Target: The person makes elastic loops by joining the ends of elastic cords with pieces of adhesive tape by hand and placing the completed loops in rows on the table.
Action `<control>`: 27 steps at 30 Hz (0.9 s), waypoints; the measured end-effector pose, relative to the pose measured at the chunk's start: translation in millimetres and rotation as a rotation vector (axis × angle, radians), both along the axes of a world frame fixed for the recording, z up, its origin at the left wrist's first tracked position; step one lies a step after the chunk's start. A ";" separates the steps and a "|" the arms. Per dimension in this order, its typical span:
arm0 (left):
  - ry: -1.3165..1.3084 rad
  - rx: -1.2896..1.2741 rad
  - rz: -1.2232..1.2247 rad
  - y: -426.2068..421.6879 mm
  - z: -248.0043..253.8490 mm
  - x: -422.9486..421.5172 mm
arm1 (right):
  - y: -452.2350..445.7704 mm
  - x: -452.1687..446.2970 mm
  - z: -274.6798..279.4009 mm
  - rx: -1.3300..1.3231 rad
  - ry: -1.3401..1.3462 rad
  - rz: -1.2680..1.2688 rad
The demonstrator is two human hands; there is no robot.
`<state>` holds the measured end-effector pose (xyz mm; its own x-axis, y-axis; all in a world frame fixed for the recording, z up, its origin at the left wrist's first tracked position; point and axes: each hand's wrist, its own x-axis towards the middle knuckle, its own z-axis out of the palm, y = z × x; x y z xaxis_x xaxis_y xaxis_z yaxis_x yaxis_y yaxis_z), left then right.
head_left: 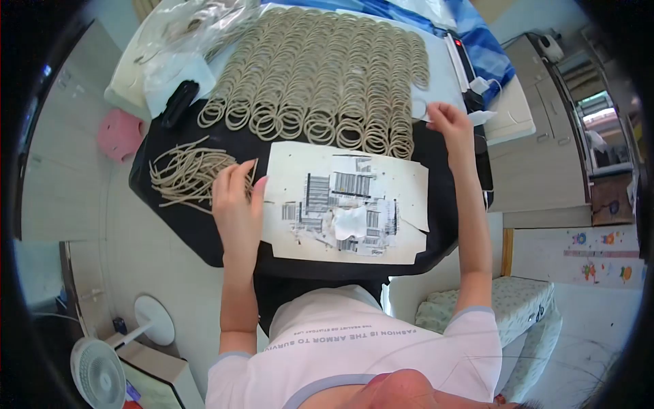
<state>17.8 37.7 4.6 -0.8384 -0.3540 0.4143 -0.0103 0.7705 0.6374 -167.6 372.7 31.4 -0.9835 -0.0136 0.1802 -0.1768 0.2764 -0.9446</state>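
My left hand (pixel 235 194) is at the right edge of a pile of short beige cord pieces (pixel 187 174). Its thumb and fingers are apart, with some cord ends close to them. At the far right, my right hand (pixel 449 124) has its fingertips pinched on what looks like a thin beige ring (pixel 420 108), small and partly hidden. Beside it lie many overlapping beige rings (pixel 320 75), laid out in long columns. A white cardboard sheet (pixel 409 184) lies between my hands, with barcode labels and a crumpled white patch (pixel 350 223) on it.
A black cloth (pixel 204 238) covers the near tabletop. Clear plastic bags (pixel 180 44) and a black object (pixel 180 102) lie at the back left. A power strip (pixel 460 58) with a white plug stands at the back right, near blue fabric (pixel 487 58).
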 end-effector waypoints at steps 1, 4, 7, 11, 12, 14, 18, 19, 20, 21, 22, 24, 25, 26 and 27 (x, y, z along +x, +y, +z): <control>-0.005 -0.029 -0.002 -3.0 -5.4 0.1 | 15.6 -25.7 -6.7 0.081 0.035 0.000; -0.030 -0.069 -0.003 -6.7 -15.8 -1.1 | 42.3 -88.8 -27.6 0.177 0.051 -0.050; -0.034 -0.064 0.023 -8.5 -18.2 -4.3 | 51.3 -121.6 -42.6 0.242 0.046 -0.088; -0.039 -0.039 0.025 -10.3 -18.9 -5.8 | 58.0 -145.8 -56.5 0.352 0.061 -0.116; -0.045 -0.033 0.028 -10.4 -19.1 -5.9 | 57.8 -147.8 -56.2 0.368 0.070 -0.127; -0.053 -0.021 0.029 -10.2 -19.5 -6.1 | 57.4 -150.2 -56.8 0.405 0.087 -0.148; -0.057 0.007 0.023 -10.2 -19.0 -5.7 | 52.9 -146.0 -53.0 0.345 0.149 -0.174; -0.057 0.017 0.023 -10.2 -18.6 -5.5 | 44.5 -132.7 -45.9 0.330 0.166 -0.157; -0.054 0.009 0.022 -10.2 -18.3 -5.2 | 35.4 -118.1 -40.0 0.315 0.183 -0.139; -0.052 0.001 0.021 -10.1 -17.9 -4.9 | 27.3 -103.4 -36.2 0.325 0.185 -0.076; -0.049 -0.007 0.020 -10.0 -17.6 -4.9 | 19.0 -87.3 -33.1 0.335 0.187 -0.013; -0.052 -0.033 0.017 -10.2 -19.1 -4.3 | -4.0 -44.4 -23.6 0.375 0.212 0.114; -0.053 -0.047 0.016 -10.4 -19.5 -3.8 | -17.9 -19.2 -18.1 0.405 0.236 0.178; -0.055 -0.059 0.001 -10.2 -17.8 -3.0 | -29.3 3.0 -16.3 0.340 0.163 0.258; -0.056 -0.070 -0.014 -9.8 -14.8 -2.3 | -39.6 23.2 -14.3 0.274 0.090 0.337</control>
